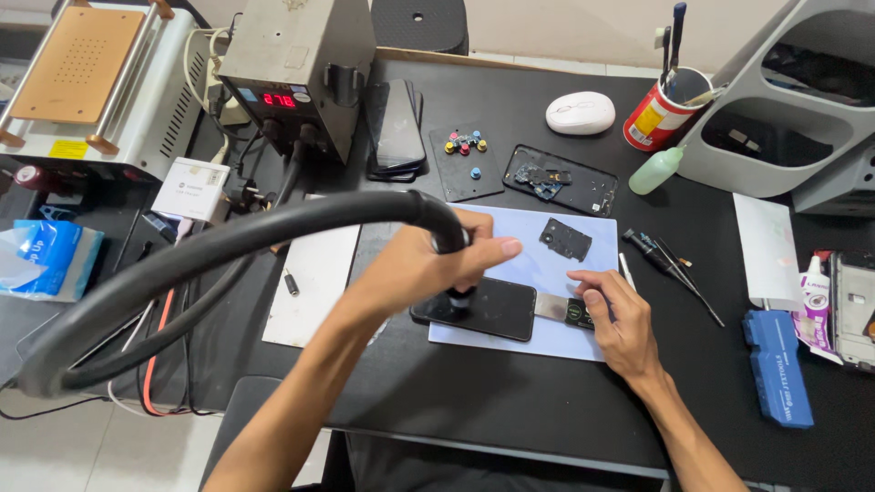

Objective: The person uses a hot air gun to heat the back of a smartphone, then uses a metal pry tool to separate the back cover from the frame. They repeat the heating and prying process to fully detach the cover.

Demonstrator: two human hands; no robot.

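The person sits at a dark work table [510,401], and both hands are over a pale blue rectangular mat [547,273] in the middle of it. On this mat lies a black flat smartphone [497,310], with its long axis going left to right, almost parallel to the near edge of the table.

The left hand [419,269] is clenched around the black handle of a hot-air tool [451,241], whose thick black hose [228,237] makes a big arc away to the left. The nozzle points straight down and stands on, or just above, the left part of the phone; I cannot tell if it really touches the glass. So the left hand is directly over the phone.

The right hand [615,319] rests at the right short end of the phone. Its fingers pinch a thin silver metal blade with a dark grip [565,312], and this blade lies flat along the same left-right axis, its tip at the right edge of the phone. Whether the tip is already under the edge is hidden from me.

Therefore the phone lies to the left of the right fingers, in one line with the blade, and the heat comes from above on the opposite end.

Behind the mat I see a grey heating station with a red number display [292,73], an opened black phone back shell [561,179] and a white oval mouse [581,113]
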